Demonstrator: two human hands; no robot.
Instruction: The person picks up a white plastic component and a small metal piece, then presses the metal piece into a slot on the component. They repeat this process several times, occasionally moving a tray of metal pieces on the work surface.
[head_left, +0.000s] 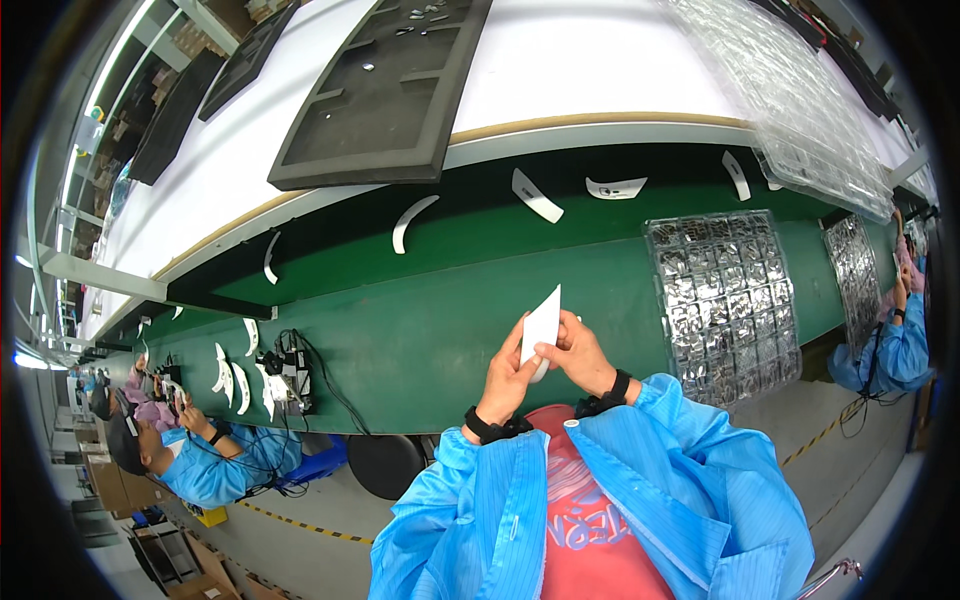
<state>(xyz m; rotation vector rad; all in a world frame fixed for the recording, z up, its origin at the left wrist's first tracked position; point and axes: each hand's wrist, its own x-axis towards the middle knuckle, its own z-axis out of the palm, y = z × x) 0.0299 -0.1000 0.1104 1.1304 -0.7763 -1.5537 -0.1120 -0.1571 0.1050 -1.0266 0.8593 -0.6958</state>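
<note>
A white, curved plastic-looking piece with a pointed tip [541, 322] is held upright between my two hands, over the near edge of the green bench. My left hand [505, 375] grips its lower left side, the thumb lying across its face. My right hand [582, 358] closes on the right side, thumb pressed near the lower end. What the fingers do behind the piece is hidden. Black bands circle both wrists. To the right on the bench lies a clear blister tray [722, 300] with many pockets that hold small shiny parts.
Several white curved pieces [538, 196] lie along the back of the green bench [430, 310]. Above them a white shelf [590, 75] carries a black foam tray [375, 110] and stacked clear trays [800, 100]. Left, a co-worker [215, 450] sits near a small device with cables [293, 372].
</note>
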